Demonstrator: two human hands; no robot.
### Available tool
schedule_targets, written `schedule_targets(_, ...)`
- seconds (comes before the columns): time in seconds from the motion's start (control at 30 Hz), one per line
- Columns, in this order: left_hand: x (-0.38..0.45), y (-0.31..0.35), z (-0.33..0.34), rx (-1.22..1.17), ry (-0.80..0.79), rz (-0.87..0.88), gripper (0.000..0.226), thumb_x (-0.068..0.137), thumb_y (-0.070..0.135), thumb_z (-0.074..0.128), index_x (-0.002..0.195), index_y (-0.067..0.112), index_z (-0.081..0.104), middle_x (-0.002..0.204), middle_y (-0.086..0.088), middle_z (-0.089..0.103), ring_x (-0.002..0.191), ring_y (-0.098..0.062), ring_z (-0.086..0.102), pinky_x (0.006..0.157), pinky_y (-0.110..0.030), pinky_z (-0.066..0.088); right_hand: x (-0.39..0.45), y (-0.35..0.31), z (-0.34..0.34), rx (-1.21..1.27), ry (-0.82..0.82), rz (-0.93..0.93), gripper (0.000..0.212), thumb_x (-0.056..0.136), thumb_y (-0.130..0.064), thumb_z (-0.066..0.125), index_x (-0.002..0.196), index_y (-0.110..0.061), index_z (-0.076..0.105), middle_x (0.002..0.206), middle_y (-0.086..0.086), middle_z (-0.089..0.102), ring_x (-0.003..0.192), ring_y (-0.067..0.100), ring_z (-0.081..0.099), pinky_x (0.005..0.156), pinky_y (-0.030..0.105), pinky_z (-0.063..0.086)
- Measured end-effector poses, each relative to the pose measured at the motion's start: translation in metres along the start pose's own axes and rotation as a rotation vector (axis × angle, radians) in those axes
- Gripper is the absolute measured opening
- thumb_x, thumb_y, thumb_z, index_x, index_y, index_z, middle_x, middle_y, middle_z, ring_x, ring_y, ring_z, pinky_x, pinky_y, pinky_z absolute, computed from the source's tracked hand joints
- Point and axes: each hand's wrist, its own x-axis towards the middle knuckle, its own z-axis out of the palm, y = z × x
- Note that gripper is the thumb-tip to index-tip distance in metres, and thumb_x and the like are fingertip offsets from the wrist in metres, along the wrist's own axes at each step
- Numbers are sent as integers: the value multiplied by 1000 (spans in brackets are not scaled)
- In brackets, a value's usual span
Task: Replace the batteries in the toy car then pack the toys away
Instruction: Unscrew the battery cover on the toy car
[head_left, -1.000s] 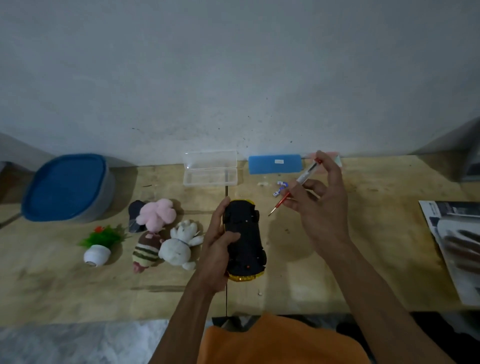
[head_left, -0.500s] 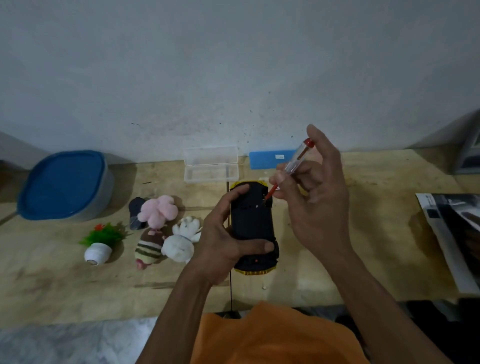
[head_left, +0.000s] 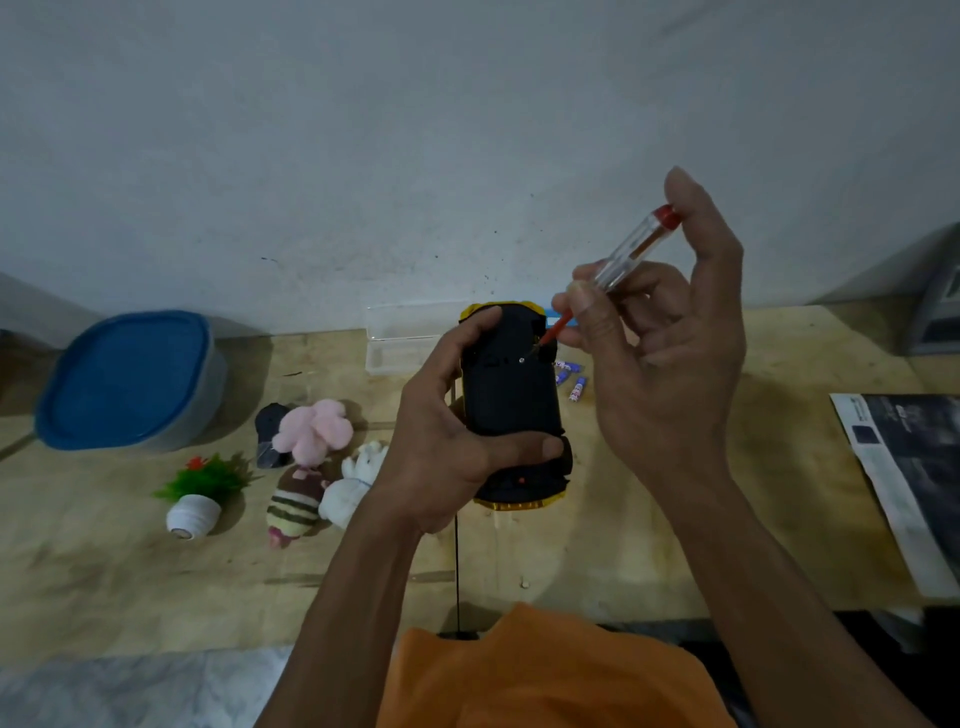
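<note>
My left hand (head_left: 447, 436) grips the yellow toy car (head_left: 511, 400), held upside down above the wooden table (head_left: 649, 545) with its black underside facing me. My right hand (head_left: 660, 353) pinches a screwdriver (head_left: 618, 270) with a clear handle and red cap. Its red shaft slants down to a small screw on the car's underside. Small purple and white batteries (head_left: 574, 382) lie on the table just right of the car. Soft toys lie to the left: a pink plush (head_left: 314, 428), a striped plush (head_left: 293, 506) and a white plush (head_left: 356, 480).
A blue-lidded tub (head_left: 130, 379) stands at the back left. A clear plastic box (head_left: 405, 338) sits behind the car by the wall. A small fake plant in a white pot (head_left: 195, 499) lies near the plush toys. A magazine (head_left: 914, 478) covers the table's right edge.
Both hands have lifted the car and screwdriver up towards me. The screwdriver tip went from beside the car onto the screw on its underside.
</note>
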Motion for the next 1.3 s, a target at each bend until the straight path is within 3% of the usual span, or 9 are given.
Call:
schedule_targets(0.3, 5, 13, 11, 28, 1, 39, 101, 54, -6, 91, 141, 22, 49, 137, 11, 56, 119, -21, 63, 86, -50, 59, 7, -4, -6, 20, 5, -28, 64, 96, -1, 62, 150, -10, 28, 96, 17, 65, 83, 30, 72, 72, 45, 62)
schedule_targets(0.63, 9, 21, 21, 61, 5, 80, 101, 52, -2, 90, 141, 18, 48, 138, 12, 54, 119, -13, 62, 85, -37, 59, 13, -8, -13, 15, 41, -42, 64, 96, -1, 62, 150, -10, 28, 99, 16, 65, 87, 27, 73, 75, 41, 62)
schedule_targets(0.8, 10, 22, 24, 53, 4, 78, 100, 52, 0, 89, 141, 18, 48, 137, 12, 55, 120, -17, 62, 86, -39, 59, 16, -8, -16, -14, 38, -59, 64, 96, -3, 63, 150, -9, 29, 98, 13, 66, 87, 26, 72, 76, 42, 62)
schedule_targets(0.97, 10, 24, 24, 46, -11, 79, 100, 54, -13, 88, 141, 17, 48, 137, 8, 56, 116, -17, 65, 83, -36, 59, 19, -7, -18, -62, -45, -89, 63, 96, -2, 62, 149, -8, 28, 99, 10, 68, 90, 24, 72, 73, 41, 62)
schedule_targets(1.07, 10, 24, 24, 55, -14, 81, 100, 55, -14, 87, 141, 17, 48, 139, 5, 54, 116, -14, 65, 83, -36, 59, 23, -10, -21, -108, -117, -100, 63, 96, -4, 63, 146, -18, 29, 102, 6, 68, 98, 21, 70, 74, 39, 62)
schedule_targets(1.2, 8, 24, 24, 55, -7, 74, 101, 54, -13, 88, 141, 19, 48, 137, 7, 55, 113, -13, 66, 81, -35, 60, 30, -12, -24, -167, -116, -112, 63, 89, -10, 74, 141, -23, 39, 96, -4, 59, 91, 19, 66, 69, 34, 61)
schedule_targets(1.3, 7, 24, 24, 55, -5, 67, 100, 54, -13, 87, 141, 18, 48, 135, 9, 56, 111, -12, 67, 81, -34, 59, 35, -14, -28, -174, -172, -110, 65, 91, -8, 72, 143, -26, 38, 99, 3, 63, 94, 20, 69, 73, 35, 61)
